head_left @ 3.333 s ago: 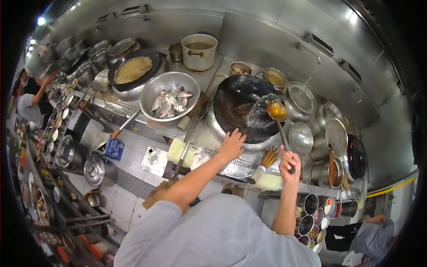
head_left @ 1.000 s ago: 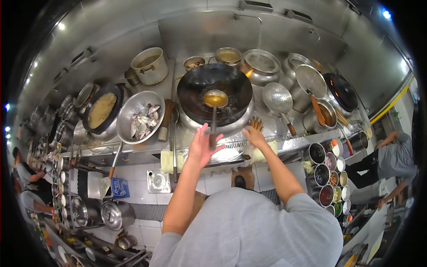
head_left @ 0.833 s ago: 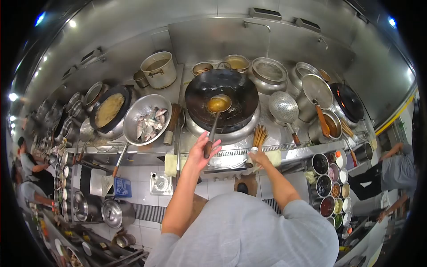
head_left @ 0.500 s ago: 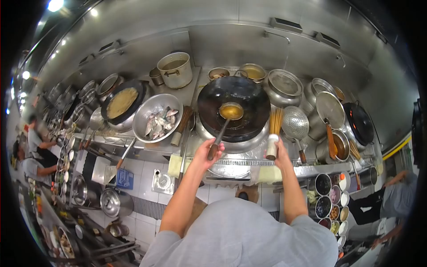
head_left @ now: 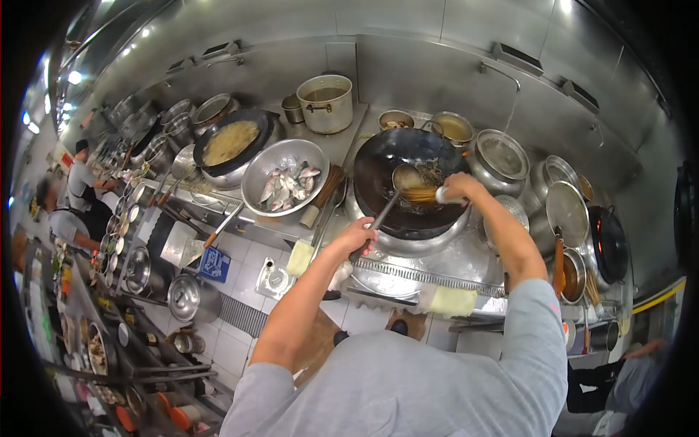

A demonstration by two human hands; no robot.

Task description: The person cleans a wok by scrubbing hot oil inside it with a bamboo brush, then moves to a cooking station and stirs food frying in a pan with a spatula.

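My left hand is wrapped round the handle of a ladle, whose bowl hangs inside a large black wok. Across the wok, my right hand grips the wrapped end of a bamboo wok brush. The brush bristles point left into the wok, close beside the ladle bowl. Liquid and some dark bits show at the wok's right side. Left of the wok, a steel bowl holds several fish pieces.
A second wok brush lies beside the bowl. Farther left, another wok holds yellowish contents. A tall pot stands behind. Lidded pots and a perforated skimmer are at right. Co-workers stand at far left, another person at right.
My right hand has moved up and left, bringing the brush from the counter side into the wok. The ladle bowl has tipped and no longer shows its yellow liquid. The camera view has turned.
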